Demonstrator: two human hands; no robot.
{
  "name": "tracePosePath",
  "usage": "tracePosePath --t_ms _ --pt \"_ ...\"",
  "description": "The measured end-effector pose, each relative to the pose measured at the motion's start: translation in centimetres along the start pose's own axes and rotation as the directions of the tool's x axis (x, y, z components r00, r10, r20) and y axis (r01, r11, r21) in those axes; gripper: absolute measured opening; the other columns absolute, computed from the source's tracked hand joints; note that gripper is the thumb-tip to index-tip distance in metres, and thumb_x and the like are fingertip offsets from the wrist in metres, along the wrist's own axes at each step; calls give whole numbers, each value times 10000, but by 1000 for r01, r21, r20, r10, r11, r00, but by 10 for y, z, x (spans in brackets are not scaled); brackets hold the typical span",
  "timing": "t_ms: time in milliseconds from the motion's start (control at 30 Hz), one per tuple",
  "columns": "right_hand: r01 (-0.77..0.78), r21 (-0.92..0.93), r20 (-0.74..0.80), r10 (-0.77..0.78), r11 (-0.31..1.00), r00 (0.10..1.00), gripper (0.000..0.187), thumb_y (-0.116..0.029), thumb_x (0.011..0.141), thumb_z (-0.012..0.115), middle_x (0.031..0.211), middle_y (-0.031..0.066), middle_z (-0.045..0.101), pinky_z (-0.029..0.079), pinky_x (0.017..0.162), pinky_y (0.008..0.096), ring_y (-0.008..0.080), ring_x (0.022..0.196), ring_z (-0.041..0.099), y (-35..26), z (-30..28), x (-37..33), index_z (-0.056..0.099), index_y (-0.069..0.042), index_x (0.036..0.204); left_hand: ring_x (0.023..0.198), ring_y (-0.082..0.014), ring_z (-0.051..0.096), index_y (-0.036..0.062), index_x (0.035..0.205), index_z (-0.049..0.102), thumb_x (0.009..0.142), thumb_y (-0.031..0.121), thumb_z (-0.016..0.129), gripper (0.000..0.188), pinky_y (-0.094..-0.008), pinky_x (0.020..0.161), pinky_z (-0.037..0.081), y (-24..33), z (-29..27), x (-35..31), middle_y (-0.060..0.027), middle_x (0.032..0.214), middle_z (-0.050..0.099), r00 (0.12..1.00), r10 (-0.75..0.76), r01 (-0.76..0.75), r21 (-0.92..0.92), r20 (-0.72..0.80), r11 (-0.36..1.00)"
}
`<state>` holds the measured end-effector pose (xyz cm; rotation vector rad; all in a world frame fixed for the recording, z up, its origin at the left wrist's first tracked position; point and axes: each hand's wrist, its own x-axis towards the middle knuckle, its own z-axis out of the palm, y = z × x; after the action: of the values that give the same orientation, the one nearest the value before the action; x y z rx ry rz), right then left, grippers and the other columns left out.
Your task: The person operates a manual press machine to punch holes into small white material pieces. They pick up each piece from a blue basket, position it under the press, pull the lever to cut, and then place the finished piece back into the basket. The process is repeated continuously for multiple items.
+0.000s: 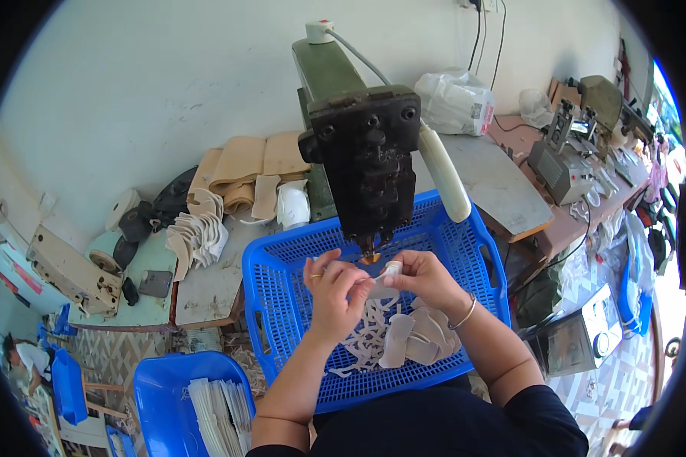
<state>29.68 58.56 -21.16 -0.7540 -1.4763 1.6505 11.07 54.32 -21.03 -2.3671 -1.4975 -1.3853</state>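
Both my hands are just below the tip of a green and black machine head [370, 152], over a blue plastic basket [263, 263]. Between them is a small pale curved piece [383, 290] of sheet material. My left hand [331, 295] pinches its left edge with thumb and fingertips, other fingers lifted. My right hand [428, 280] grips its right side between thumb and fingers; something white shows at those fingertips. A brass-coloured tip [370, 259] sits just above the fingers. Curved pale pieces [415, 337] and thin offcut strips [363, 335] lie in the basket below.
A white lever [444, 174] hangs right of the machine head. Stacked curved pieces [197, 232] and tan sheets [240, 164] lie on the left bench. A blue chair [156, 381] holds bundled white strips [219, 411]. Far left, a person [32, 358] bends over.
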Motion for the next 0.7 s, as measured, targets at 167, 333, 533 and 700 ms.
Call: tracePosePath --t_ms 167,333,533,700 --pt "-101 22 -85 102 995 991 174 -135 817 661 842 54 641 514 673 208 86 731 603 -4 4 0 630 6 914 1147 -304 386 149 720 616 707 204 702 103 -556 997 146 -9 -19 24 -13 947 492 994 94 -99 82 58 992" --pt "-52 148 -103 67 988 992 197 -148 825 656 838 64 638 528 664 208 95 732 610 -3 18 3 626 25 913 1183 -305 355 137 710 610 696 167 704 100 -560 1002 146 -9 -34 38 -17 986 484 986 139 -146 77 86 986" --pt "-49 258 -132 85 965 988 184 -147 836 644 824 69 631 530 668 206 104 726 618 -3 28 4 621 30 880 1213 -294 334 132 696 605 700 159 702 100 -557 1019 138 -9 -44 50 -20 1014 482 980 154 -162 60 127 985" --pt "-54 287 -135 96 956 986 199 -158 834 647 821 69 630 528 669 202 103 729 620 -3 33 4 621 37 868 1212 -291 337 136 691 606 707 152 696 93 -550 1024 138 -11 -47 53 -12 1021 484 979 146 -152 33 140 988"
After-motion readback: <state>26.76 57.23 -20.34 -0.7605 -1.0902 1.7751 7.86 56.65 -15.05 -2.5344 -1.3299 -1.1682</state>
